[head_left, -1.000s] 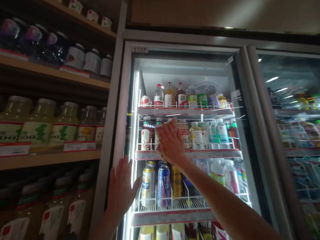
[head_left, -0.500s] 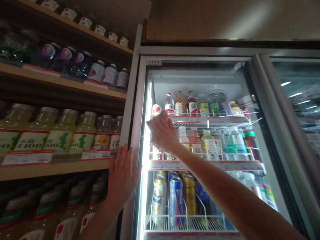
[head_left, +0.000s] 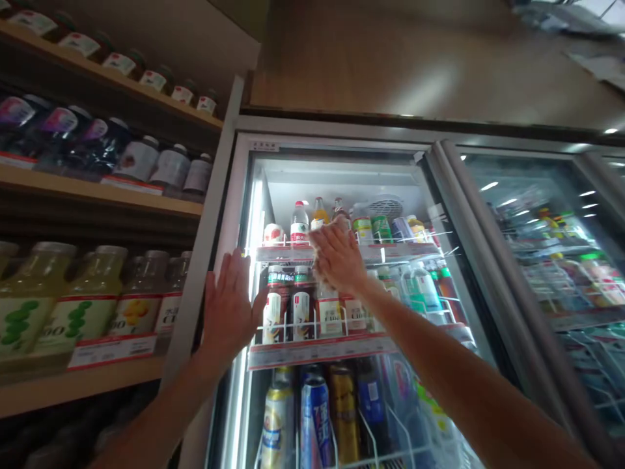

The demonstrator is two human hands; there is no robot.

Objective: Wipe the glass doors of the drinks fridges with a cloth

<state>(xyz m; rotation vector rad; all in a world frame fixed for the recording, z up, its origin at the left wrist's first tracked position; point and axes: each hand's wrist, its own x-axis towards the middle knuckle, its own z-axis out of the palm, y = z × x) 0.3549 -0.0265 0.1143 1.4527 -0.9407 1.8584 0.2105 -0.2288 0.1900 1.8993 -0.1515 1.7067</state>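
Observation:
My right hand (head_left: 346,259) is pressed flat against the glass door (head_left: 415,170) of a lit drinks cooler, at the height of the upper shelf. Beneath its palm and fingers is a pale cloth (head_left: 317,238), its edge showing at the left of the hand; most of it is covered. My left hand (head_left: 230,303) has its fingers stretched up and thumb apart, holding nothing. It lies at the door's left frame (head_left: 234,202); whether the palm bears fully on it I cannot tell. Behind the glass stand bottles (head_left: 299,225) and cans (head_left: 316,417).
To the left, wooden shelves (head_left: 122,198) carry rows of juice bottles (head_left: 88,293), close to my left arm. A metal door handle strip (head_left: 469,215) runs down right of the glass. Further right is another cooler door (head_left: 537,260). A wood panel (head_left: 351,65) spans above.
The view has swung right and tilted up. My right hand with the cloth has slid rightward across the glass. My left hand now sits higher on the door frame, still open.

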